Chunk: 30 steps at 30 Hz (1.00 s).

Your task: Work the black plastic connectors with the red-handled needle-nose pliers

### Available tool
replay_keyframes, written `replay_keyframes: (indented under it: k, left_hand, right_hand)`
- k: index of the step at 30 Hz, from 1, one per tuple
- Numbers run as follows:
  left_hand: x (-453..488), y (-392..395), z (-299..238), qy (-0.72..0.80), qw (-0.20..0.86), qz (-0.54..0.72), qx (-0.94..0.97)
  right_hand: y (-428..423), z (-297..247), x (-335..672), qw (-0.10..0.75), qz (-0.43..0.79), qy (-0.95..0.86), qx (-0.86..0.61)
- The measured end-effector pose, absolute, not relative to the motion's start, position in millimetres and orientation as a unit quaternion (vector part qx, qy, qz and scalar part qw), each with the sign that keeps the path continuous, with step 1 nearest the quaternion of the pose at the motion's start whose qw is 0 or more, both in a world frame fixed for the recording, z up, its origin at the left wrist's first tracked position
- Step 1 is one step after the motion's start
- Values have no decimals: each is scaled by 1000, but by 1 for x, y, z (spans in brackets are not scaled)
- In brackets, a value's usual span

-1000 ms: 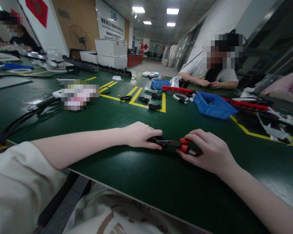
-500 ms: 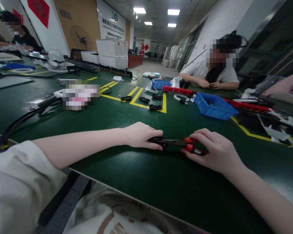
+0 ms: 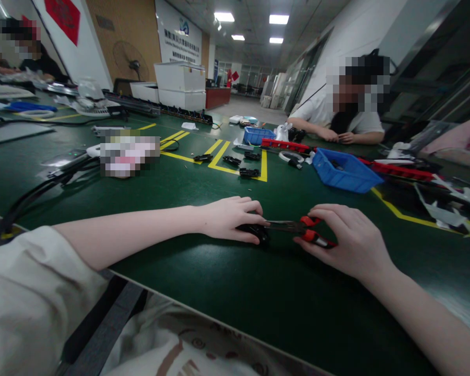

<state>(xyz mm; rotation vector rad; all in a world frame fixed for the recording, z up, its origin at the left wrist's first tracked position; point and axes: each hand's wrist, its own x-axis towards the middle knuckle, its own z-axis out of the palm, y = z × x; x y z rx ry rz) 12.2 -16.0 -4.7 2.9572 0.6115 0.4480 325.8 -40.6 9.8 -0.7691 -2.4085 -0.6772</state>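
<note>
My left hand (image 3: 231, 219) is closed on a small black part (image 3: 258, 232) just above the green table. One of its fingertips reaches to the tip of the pliers (image 3: 310, 236), at the part's upper right side. My right hand (image 3: 348, 237) grips these pliers by their red and black handles, which stand spread apart. The slim metal jaws point left at the black part. Whether the jaws have hold of anything there I cannot make out. Several similar black parts (image 3: 249, 172) lie farther off, around the yellow tape lines.
Blue bins (image 3: 347, 175) and red strips (image 3: 401, 171) stand at the right, with a coiled white cable (image 3: 292, 157) beside them. Black cables (image 3: 39, 193) run along the left. Across the table sits a person with forearms (image 3: 317, 131) resting on it.
The pliers and my right hand have shifted slightly right. My left fingers have loosened a little and a finger now reaches to the pliers' tip; the black part has tilted.
</note>
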Motion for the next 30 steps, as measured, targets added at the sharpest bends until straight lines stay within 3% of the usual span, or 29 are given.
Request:
replay_keyframes:
  k: [11, 23, 30]
  left_hand:
    - [0, -10, -6, 225, 150, 161, 949]
    - [-12, -10, 8, 245, 191, 108, 944]
    - [-8, -13, 5, 246, 154, 128, 949]
  right_hand:
    - [-36, 5, 328, 249, -264, -891, -274]
    - [-37, 6, 330, 250, -234, -893, -292]
    - [-38, 6, 329, 234, -200, -892, -330]
